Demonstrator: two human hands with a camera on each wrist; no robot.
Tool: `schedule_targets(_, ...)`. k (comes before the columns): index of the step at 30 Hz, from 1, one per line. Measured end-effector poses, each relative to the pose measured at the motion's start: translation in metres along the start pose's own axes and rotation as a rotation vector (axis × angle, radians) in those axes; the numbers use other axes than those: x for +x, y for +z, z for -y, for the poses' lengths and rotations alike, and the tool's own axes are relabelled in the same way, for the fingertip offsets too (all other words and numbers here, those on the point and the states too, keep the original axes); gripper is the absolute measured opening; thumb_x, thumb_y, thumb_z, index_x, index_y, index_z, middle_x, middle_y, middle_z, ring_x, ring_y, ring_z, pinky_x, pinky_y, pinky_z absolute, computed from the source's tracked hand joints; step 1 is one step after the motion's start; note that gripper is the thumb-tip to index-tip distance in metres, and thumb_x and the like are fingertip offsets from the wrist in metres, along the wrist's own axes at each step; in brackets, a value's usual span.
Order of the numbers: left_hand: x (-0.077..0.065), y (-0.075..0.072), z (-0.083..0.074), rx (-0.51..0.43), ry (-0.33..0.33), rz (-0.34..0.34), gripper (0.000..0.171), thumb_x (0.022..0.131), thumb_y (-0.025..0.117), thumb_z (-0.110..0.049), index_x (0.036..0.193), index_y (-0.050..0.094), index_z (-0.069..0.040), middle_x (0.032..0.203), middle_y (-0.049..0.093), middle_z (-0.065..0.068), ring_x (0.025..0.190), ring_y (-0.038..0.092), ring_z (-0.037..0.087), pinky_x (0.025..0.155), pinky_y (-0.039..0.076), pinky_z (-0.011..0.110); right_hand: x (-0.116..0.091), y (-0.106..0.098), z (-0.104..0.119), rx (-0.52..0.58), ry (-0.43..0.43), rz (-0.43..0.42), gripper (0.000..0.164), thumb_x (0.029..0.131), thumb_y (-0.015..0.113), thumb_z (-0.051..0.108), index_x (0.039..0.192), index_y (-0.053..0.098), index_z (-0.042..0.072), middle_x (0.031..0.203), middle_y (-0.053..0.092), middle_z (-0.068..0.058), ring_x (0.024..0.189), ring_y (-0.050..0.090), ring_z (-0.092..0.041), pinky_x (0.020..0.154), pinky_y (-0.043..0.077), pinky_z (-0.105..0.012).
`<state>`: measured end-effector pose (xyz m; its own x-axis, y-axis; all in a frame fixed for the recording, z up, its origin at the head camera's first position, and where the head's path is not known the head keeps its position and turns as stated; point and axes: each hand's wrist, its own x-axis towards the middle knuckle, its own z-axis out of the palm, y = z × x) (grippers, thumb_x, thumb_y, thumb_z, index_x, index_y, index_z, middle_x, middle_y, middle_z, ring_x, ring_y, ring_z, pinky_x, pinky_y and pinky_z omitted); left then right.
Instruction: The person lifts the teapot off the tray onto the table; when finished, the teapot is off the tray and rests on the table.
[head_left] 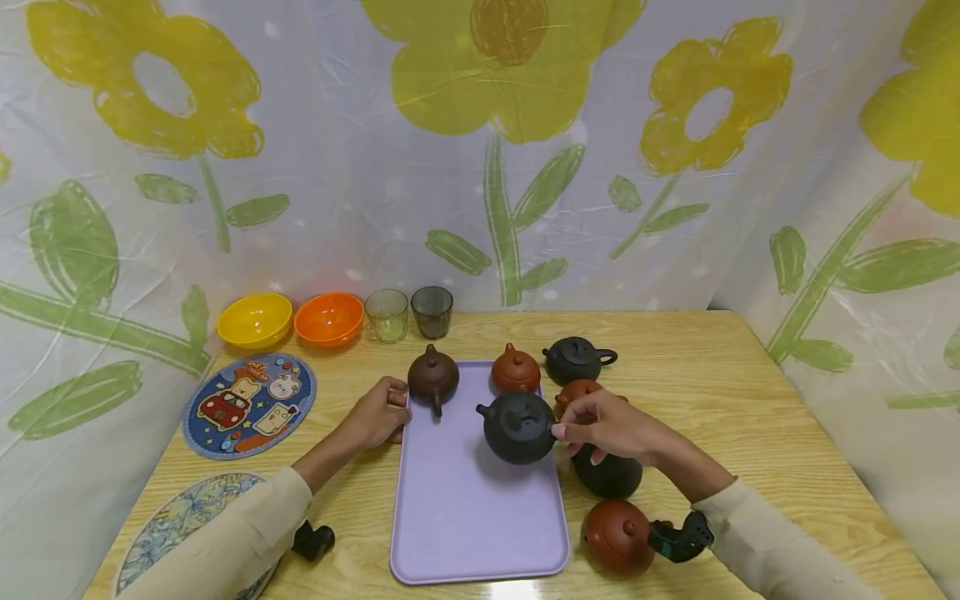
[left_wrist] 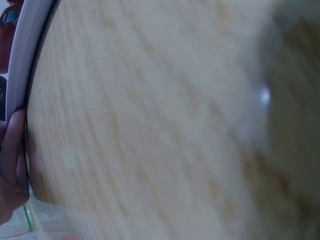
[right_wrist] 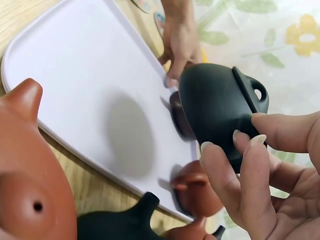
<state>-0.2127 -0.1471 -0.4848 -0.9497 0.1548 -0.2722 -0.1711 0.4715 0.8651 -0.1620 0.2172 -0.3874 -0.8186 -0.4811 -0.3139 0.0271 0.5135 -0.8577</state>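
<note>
My right hand (head_left: pixel 611 427) pinches a black teapot (head_left: pixel 517 433), spout (head_left: pixel 483 411) left, long axis left-right, and my left hand (head_left: pixel 378 415) seemingly grips the tray (head_left: pixel 480 529).

No text, label, brand, number or sign is readable.

A matte black teapot (head_left: pixel 517 429), round-bellied and with its lid on, is held in the air above the near side of the brown and red pots, its short spout toward the left; the right grip (head_left: pixel 611 429) pinches it on the side opposite the spout. Its shadow falls on a pale purple rectangular tray (head_left: pixel 472 533) with rounded corners and a low rim, whose left edge the left grip (head_left: pixel 378 412) holds. A lidded dark brown teapot (head_left: pixel 432 382) sits at the tray's far left corner, a reddish-brown teapot (head_left: pixel 516 375) at its far right corner.
</note>
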Motion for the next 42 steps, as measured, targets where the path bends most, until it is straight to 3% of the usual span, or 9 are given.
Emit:
schedule_targets(6,0.0,0.0,0.0,0.002,0.002,-0.003,0.047,0.094,0.057,0.001,0.137,0.042,0.003,0.123,0.052,0.023,0.08,0.061,0.02,0.061,0.059,0.032,-0.007,-0.012,-0.001,-0.018,-0.001,0.011,0.031,0.097,0.065,0.025,0.099,0.068,-0.006,0.095,0.069,-0.019,0.086,0.07,-0.026,0.06,0.057,-0.034)
schedule_targets(12,0.0,0.0,0.0,0.004,0.001,-0.004,0.046,0.094,0.057,0.0,0.137,0.042,0.003,0.124,0.052,0.024,0.087,0.062,0.022,0.062,0.059,0.032,-0.016,-0.028,-0.002,-0.018,-0.01,0.033,0.032,0.098,0.064,0.024,0.099,0.066,-0.008,0.095,0.068,-0.02,0.088,0.067,-0.032,0.058,0.056,-0.032)
schedule_targets(19,0.0,0.0,0.0,0.004,0.002,-0.003,0.047,0.093,0.057,0.0,0.137,0.042,0.003,0.124,0.052,0.024,0.09,0.062,0.023,0.062,0.06,0.032,-0.023,-0.051,-0.009,-0.011,-0.032,0.066,0.032,0.1,0.062,0.023,0.099,0.066,-0.008,0.091,0.066,-0.013,0.089,0.064,-0.037,0.058,0.054,-0.032)
schedule_targets(23,0.0,0.0,-0.001,0.009,-0.003,-0.003,0.047,0.094,0.058,0.0,0.137,0.042,0.002,0.124,0.052,0.023,0.088,0.062,0.022,0.062,0.059,0.032,-0.028,-0.064,-0.016,-0.016,-0.037,0.07,0.028,0.101,0.059,0.024,0.097,0.067,-0.003,0.091,0.066,-0.013,0.087,0.065,-0.03,0.06,0.056,-0.034)
schedule_targets(26,0.001,0.0,0.0,0.011,-0.009,-0.007,0.047,0.094,0.058,-0.001,0.138,0.043,0.001,0.125,0.052,0.023,0.087,0.062,0.022,0.062,0.059,0.031,-0.031,-0.075,-0.021,-0.016,-0.045,0.067,0.025,0.102,0.058,0.023,0.097,0.067,0.0,0.092,0.066,-0.015,0.086,0.065,-0.024,0.062,0.057,-0.036)
schedule_targets(42,0.001,0.001,0.001,0.007,-0.006,-0.009,0.047,0.093,0.059,-0.001,0.137,0.043,0.001,0.124,0.053,0.023,0.09,0.063,0.024,0.061,0.059,0.031,-0.045,-0.132,-0.057,-0.028,-0.036,-0.012,0.021,0.104,0.054,0.021,0.101,0.067,0.005,0.098,0.065,-0.008,0.09,0.064,-0.019,0.072,0.057,-0.04)
